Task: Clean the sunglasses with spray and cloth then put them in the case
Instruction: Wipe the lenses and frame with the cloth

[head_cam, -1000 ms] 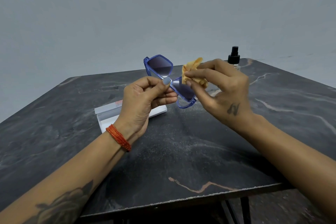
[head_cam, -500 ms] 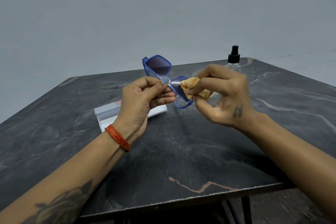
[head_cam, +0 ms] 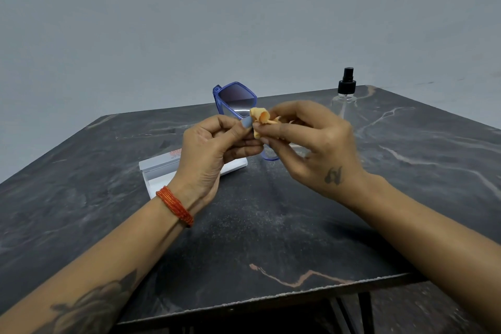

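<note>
Blue-framed sunglasses (head_cam: 235, 100) with dark lenses are held up above the table. My left hand (head_cam: 208, 149) pinches them at the bridge. My right hand (head_cam: 309, 144) grips a small crumpled orange cloth (head_cam: 260, 116) and presses it against the right lens, which my fingers hide almost fully. The left lens stands clear above my hands. A white open case (head_cam: 160, 173) lies on the table behind my left hand, partly covered by it. A clear spray bottle (head_cam: 345, 92) with a black pump top stands upright at the far right.
The dark marble table (head_cam: 271, 225) spans the view, its front edge close to me and its right corner near the bottle. A plain grey wall rises behind. Table legs show below the front edge.
My right hand has slid the cloth left and upward along the right lens toward the bridge, now covering that lens. The sunglasses and my left hand stay nearly in place.
</note>
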`<state>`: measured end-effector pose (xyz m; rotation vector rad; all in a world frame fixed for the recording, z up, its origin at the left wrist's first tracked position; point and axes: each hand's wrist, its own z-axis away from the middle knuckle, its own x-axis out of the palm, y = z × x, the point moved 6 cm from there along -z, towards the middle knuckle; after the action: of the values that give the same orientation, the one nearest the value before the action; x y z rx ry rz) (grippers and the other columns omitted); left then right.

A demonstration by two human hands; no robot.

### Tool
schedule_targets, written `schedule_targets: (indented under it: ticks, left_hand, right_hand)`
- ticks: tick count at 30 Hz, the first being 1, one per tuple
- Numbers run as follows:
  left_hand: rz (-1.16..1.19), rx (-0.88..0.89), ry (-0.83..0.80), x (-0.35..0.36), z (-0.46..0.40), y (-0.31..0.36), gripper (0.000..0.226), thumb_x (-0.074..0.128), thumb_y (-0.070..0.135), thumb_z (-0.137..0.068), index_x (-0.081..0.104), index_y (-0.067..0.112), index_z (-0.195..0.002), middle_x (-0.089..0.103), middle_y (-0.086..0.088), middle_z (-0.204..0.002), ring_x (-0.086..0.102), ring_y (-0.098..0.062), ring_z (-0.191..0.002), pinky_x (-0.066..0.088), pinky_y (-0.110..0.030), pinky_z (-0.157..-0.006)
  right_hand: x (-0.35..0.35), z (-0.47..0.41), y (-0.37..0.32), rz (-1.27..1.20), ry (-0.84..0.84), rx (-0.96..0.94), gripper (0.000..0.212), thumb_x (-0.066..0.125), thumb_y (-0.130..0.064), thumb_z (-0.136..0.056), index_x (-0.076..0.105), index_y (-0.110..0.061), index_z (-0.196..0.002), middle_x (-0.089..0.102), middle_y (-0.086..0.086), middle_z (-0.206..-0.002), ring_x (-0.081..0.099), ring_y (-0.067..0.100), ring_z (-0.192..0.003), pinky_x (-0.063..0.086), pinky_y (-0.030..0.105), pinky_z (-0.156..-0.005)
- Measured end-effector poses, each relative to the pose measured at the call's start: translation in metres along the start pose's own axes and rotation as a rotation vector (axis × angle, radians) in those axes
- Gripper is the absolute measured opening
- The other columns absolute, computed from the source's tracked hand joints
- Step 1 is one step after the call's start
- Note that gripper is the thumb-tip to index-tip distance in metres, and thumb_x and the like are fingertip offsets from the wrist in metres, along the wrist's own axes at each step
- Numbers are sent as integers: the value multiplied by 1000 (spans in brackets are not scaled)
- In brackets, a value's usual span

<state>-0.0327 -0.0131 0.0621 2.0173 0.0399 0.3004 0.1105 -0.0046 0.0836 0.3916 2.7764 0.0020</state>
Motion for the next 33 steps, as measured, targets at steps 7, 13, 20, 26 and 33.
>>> schedule_targets:
  ticks: [7, 13, 20, 26, 33]
  left_hand:
    - [4, -9, 50, -3, -1, -2, 15, 64, 18, -67, 59, 4, -68, 66, -1, -55, 66, -13, -54, 55, -21, -55]
    - [-6, -16, 48, -3, -1, -4, 16, 64, 18, -68, 59, 4, -69, 66, -2, -55, 66, -14, -53, 55, -21, -55]
    - [20, -7, 45, -3, -2, -1, 17, 64, 19, -67, 59, 3, -70, 66, -2, -56, 66, -14, -55, 55, -21, -55]
    - [16, -9, 42, -3, -2, -1, 17, 64, 18, -68, 59, 2, -71, 67, -2, -56, 66, -14, -55, 55, -20, -55]
    - [6, -17, 36, -3, -2, -2, 12, 58, 4, -83, 59, 1, -71, 67, -3, -56, 66, -14, -54, 54, -20, -54]
  right_hand:
    - [-5, -1, 1, -70, -54, 30, 9, 70, 2, -69, 75, -6, -71, 66, 7, -77, 60, 16, -63, 47, 26, -53]
    - [-9, -2, 3, -129, -41, 73, 15, 59, -10, -67, 72, -5, -61, 63, 5, -65, 55, 16, -54, 40, 20, -49]
    - [-11, -1, 44, -828, 164, 810, 22, 58, 0, -73, 60, -14, -91, 63, -3, -57, 56, 14, -50, 46, 24, -46]
    - [-1, 0, 42, -816, -13, 788, 24, 61, 0, -84, 69, -19, -95, 71, -8, -77, 56, 4, -63, 44, 18, -56]
    - [-3, -5, 21, -286, -42, 442, 20, 58, -15, -84, 73, -21, -95, 65, 1, -96, 60, 6, -90, 50, 22, -77]
